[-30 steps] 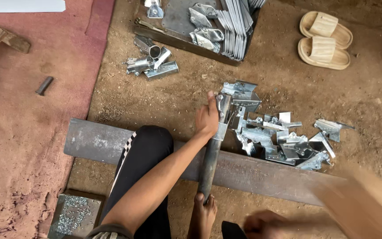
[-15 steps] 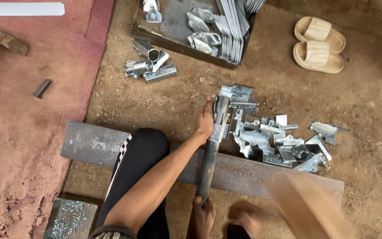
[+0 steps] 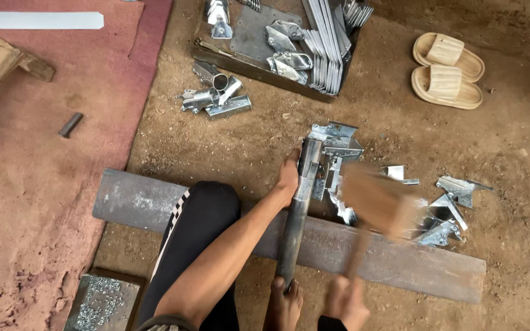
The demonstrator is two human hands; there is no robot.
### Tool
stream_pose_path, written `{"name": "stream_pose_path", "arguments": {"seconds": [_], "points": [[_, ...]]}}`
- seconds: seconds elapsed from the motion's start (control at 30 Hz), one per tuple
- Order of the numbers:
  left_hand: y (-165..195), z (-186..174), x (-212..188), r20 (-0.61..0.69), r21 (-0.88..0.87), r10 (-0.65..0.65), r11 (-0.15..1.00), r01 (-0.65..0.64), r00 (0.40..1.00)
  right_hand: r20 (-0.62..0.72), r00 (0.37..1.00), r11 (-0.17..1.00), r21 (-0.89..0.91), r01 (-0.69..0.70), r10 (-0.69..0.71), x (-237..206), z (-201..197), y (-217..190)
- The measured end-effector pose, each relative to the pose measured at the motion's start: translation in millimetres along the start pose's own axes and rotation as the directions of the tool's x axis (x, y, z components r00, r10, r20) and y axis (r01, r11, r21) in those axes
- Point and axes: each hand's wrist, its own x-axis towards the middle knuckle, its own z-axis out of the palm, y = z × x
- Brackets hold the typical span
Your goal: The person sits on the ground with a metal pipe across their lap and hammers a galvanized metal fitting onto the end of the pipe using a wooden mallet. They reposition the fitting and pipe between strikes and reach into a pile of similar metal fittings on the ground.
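At frame centre, our left hand (image 3: 288,175) grips a metal pipe (image 3: 295,227) steadying it across a steel beam (image 3: 400,260); our right hand (image 3: 345,300) clasps a blurred wooden mallet (image 3: 378,202) over galvanised brackets (image 3: 455,199).

Left hand (image 3: 288,178) grips the upper end of a dark metal pipe (image 3: 294,236) lying across a long steel beam (image 3: 400,257). Right hand (image 3: 345,300) holds a blurred wooden mallet (image 3: 378,202) just right of the pipe. Pile of galvanized brackets (image 3: 449,205) at 3 o'clock of the pipe, tray of metal parts (image 3: 246,37) at 12, sandals (image 3: 446,70) at 1–2.
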Motion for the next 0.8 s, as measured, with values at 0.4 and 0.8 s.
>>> {"name": "stream_pose_path", "arguments": {"seconds": [0.4,0.8], "points": [[-13.5,-14.0,32.7,-0.128,0.115,0.160,0.983,-0.145,0.979,-0.108,0.968,0.973,0.024,0.231,-0.227,-20.5,-0.4,-30.7],[86.3,29.1,65.5,0.137,0.039,-0.081,0.996,0.076,0.987,-0.148,0.989,1.000,-0.020,-0.008,0.005,21.4,-30.2,-2.9]]}}
